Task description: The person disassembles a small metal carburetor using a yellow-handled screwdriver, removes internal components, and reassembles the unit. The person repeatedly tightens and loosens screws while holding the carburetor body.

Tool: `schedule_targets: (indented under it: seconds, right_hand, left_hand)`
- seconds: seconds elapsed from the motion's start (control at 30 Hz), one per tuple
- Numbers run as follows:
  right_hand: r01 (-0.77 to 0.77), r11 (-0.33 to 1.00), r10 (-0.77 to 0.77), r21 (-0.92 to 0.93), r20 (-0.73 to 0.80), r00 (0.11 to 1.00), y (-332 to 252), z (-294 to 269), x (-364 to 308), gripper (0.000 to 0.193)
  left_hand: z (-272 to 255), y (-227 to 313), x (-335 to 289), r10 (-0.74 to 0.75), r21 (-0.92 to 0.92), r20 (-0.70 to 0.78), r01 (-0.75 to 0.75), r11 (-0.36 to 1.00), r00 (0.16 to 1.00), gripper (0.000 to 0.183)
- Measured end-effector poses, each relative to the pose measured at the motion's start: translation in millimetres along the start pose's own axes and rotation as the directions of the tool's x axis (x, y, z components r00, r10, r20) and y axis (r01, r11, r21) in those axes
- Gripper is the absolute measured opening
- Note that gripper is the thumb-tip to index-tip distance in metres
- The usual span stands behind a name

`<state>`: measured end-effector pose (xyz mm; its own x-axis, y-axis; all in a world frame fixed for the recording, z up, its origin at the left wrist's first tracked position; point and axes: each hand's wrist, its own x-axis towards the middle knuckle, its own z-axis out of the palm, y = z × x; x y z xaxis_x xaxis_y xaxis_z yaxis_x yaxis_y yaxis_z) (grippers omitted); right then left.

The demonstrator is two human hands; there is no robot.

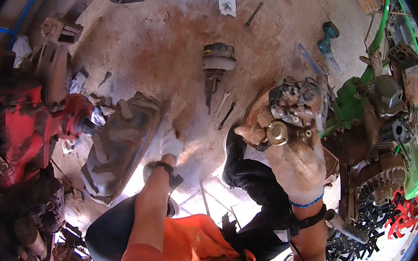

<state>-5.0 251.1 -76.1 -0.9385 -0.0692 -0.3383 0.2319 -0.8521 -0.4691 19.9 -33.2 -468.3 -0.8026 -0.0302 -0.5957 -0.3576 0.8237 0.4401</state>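
My right hand [295,159], in a dirty white work glove, grips a greasy metal engine part [294,105] with a brass round fitting on its near face, held up in front of me. My left hand [171,146], also in a white glove, hangs down near my knee with its fingers loosely apart and nothing in it, just right of a grey oval metal tank [117,143] lying on the ground. My dark trousers and an orange shirt fill the lower middle.
A red machine [23,131] stands at left and a green machine [404,123] at right. On the dirt floor lie a small motor-like part [217,62], wrenches [224,109], a teal drill [328,37], a bolt [253,14] and a white rag [227,4].
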Motion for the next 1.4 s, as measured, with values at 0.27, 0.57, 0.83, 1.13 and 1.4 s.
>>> schedule_targets:
  seconds: [0.27,0.57,0.83,1.13,1.4]
  right_hand:
    - [0.007,1.000,-0.007,0.013,0.019,1.000,0,4,20,0.044]
    - [-0.013,0.998,0.027,-0.058,0.243,0.970,14,4,30,0.079]
    - [0.031,0.999,-0.032,0.007,0.343,0.939,10,3,16,0.057]
    - [-0.003,0.903,-0.051,-0.429,-0.113,0.992,-1,19,7,0.068]
    - [0.030,0.932,-0.060,-0.361,-0.073,0.996,6,5,2,0.051]
  left_hand:
    - [-59,51,-21,0.052,-0.444,-0.096,-0.090,0.891,0.994,0.028]
    - [-118,72,-58,0.141,-0.568,-0.195,-0.229,0.791,0.971,0.029]
    - [-20,2,-26,-0.030,-0.179,-0.154,0.002,0.984,0.988,0.035]
    - [40,-7,20,-0.213,-0.044,-0.091,0.210,0.977,0.973,0.044]
    - [18,-1,18,-0.172,-0.058,0.054,0.175,0.983,0.984,0.048]
